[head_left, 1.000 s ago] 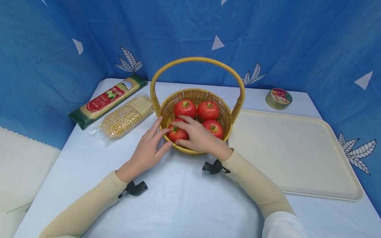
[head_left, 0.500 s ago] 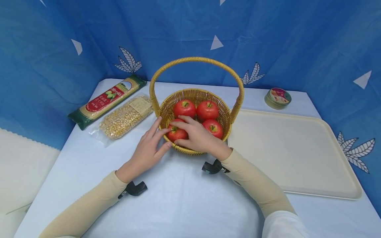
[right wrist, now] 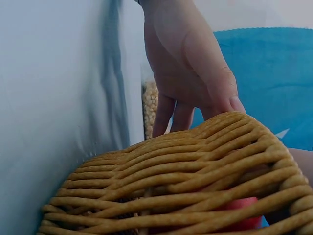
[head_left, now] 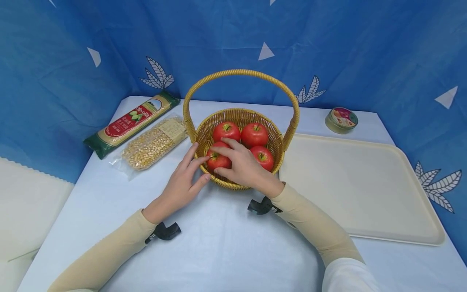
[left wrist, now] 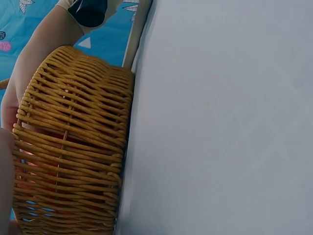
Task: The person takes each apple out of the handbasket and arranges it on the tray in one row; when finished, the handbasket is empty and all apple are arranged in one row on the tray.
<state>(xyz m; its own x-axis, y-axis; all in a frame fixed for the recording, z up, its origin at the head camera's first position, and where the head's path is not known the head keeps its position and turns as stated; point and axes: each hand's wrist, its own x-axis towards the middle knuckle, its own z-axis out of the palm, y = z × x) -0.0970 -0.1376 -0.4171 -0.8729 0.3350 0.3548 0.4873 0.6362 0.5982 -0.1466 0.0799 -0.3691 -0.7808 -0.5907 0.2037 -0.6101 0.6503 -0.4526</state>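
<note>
A woven basket [head_left: 238, 186] with a tall arched handle stands mid-table, holding several red apples. My right hand [head_left: 245, 167] reaches over its front rim and grips the front-left apple [head_left: 220, 163], thumb at the near side and fingers over the top. My left hand [head_left: 180, 183] rests at the basket's left front rim, fingers spread and nearly straight. In the right wrist view, the left thumb tip meets the rim of the basket [right wrist: 171, 181], while the other fingers reach down outside. The left wrist view shows the basket's woven side [left wrist: 73, 142], which hides most of the apples.
Left of the basket lie a clear bag of corn kernels [head_left: 151, 148] and a green-ended pasta packet [head_left: 125, 125]. A cream tray [head_left: 361, 186] is to the right, close against the basket. Behind it stands a small round tin [head_left: 341, 120]. A blue curtain [head_left: 233, 36] closes off the back.
My right fingers have shifted slightly up and away, and the gripped apple has moved a little to the right within the basket. The left hand has stayed in place.
</note>
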